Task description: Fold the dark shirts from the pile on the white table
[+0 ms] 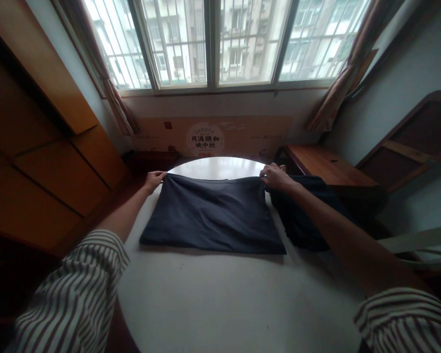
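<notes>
A dark navy piece of folded cloth, perhaps a garment, lies spread on the white round table. Its exact kind does not show. My left hand pinches its far left corner. At the far right corner, my right hand is closed on the same cloth. The far edge runs between both hands and looks slightly raised, while the near edge rests on the tabletop. Just right of it, partly behind my right forearm, sits another dark cloth bundle.
Beyond the table is a wall banner under a barred window. A wooden desk stands at the back right, with a framed board leaning by the wall. Wooden cabinets line the left side.
</notes>
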### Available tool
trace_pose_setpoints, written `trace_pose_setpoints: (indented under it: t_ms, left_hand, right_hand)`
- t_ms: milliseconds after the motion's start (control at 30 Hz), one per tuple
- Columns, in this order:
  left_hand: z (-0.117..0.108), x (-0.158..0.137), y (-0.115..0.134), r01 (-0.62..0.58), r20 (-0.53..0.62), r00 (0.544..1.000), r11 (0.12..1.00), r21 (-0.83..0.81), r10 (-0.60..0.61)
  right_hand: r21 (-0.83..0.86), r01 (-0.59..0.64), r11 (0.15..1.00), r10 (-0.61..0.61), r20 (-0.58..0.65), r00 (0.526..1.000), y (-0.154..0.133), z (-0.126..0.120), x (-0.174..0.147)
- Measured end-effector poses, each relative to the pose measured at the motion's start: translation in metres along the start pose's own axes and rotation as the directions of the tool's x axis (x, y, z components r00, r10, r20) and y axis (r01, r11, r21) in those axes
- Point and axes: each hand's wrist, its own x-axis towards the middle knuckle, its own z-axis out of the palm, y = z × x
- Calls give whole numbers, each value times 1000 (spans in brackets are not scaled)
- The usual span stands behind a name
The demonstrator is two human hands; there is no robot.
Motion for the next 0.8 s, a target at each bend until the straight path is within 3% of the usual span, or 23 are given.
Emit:
trace_pose_setpoints:
  t_ms: [367, 567, 633, 700, 733, 800]
  left_hand:
    - [1, 3, -22, -3, 14, 1000, 979, 206, 0]
    - [13, 5, -5, -93, 4, 995, 915, 394, 99]
    - [11, -8, 5, -135, 39, 991, 892, 432, 131]
    - [0, -36, 13, -251, 159, 967, 842, 477, 199]
    - [-9, -55, 15, -340, 245, 938, 800, 495, 246]
    - [-34, -101, 14, -548, 444, 827, 675, 494, 346]
  right_hand:
    - [-81, -97, 992, 112, 203, 973, 1, 14, 34]
    - [-154, -63, 986, 92, 188, 978, -24, 6, 30]
    - [-160, 13, 987, 6, 116, 993, -43, 1, 6]
    - [-148, 180, 972, -180, 18, 984, -64, 0, -36]
    - [-127, 307, 943, -312, -19, 950, -72, 1, -62]
    - [-70, 501, 863, -503, -16, 864, -83, 9, -119]
